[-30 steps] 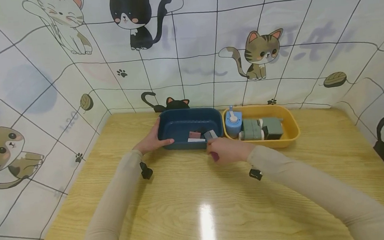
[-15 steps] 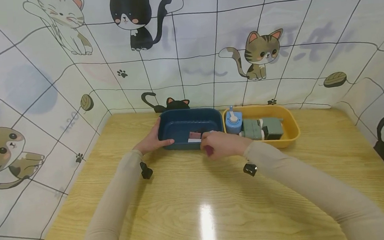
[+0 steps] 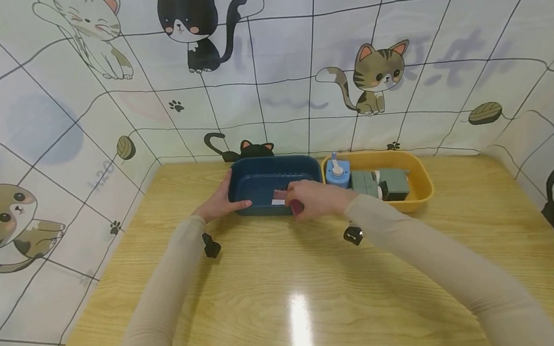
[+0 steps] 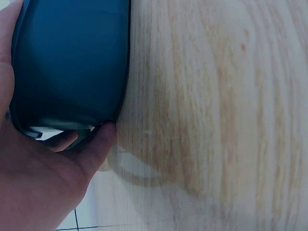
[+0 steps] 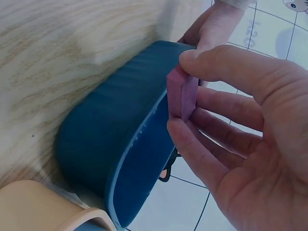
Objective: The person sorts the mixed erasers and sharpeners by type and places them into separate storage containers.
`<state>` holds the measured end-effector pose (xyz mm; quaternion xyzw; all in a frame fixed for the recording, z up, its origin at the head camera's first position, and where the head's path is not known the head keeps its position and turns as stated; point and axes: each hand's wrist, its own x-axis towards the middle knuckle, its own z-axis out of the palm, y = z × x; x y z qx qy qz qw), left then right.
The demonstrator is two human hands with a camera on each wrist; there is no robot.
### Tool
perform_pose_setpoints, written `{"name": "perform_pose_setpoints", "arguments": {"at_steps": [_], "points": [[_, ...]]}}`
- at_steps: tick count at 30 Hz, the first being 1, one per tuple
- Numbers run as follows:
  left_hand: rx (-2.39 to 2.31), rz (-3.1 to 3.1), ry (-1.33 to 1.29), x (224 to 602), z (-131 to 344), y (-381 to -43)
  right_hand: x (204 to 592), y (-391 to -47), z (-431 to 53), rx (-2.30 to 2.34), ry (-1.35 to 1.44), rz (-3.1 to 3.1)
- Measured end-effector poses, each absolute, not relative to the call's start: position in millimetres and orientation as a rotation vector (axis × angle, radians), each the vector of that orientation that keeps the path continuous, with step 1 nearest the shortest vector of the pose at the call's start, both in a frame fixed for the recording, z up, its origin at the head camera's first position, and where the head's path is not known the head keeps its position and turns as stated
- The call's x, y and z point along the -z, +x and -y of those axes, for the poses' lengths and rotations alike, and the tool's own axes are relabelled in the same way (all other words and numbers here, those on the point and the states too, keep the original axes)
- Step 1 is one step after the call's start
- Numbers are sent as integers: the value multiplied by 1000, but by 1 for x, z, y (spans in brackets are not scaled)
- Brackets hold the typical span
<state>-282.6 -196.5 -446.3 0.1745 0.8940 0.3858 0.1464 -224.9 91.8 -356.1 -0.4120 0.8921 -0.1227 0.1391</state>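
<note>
My left hand (image 3: pixel 216 203) holds the left end of a dark blue plastic bin (image 3: pixel 268 180), its thumb by the front wall. In the left wrist view the thumb touches the bin's outer corner. My right hand (image 3: pixel 321 197) is over the bin's front right part. It pinches a pink eraser (image 5: pixel 182 95), a small block with slanted ends, between thumb and fingertips. Inside the bin lie a flat pink piece (image 3: pixel 280 193) and a white piece (image 3: pixel 278 201); the right hand covers the bin's front right corner.
A yellow bin (image 3: pixel 421 185) stands against the blue bin's right side. In it are a blue pump bottle (image 3: pixel 337 174) and green containers (image 3: pixel 391 184) lying down. A cat-printed wall covering (image 3: pixel 290 100) rises behind the wooden table (image 3: pixel 248 296).
My right hand has moved left and slightly away from me, over the blue bin's front edge, with the pink eraser in its fingers. The left hand has stayed in place.
</note>
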Motion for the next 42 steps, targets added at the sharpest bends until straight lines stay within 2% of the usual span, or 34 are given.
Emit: {"name": "perform_pose_setpoints", "arguments": {"at_steps": [42], "points": [[-1176,-2531,504,448,197,-283,341,-289,-72,375,-940,-2545]]}}
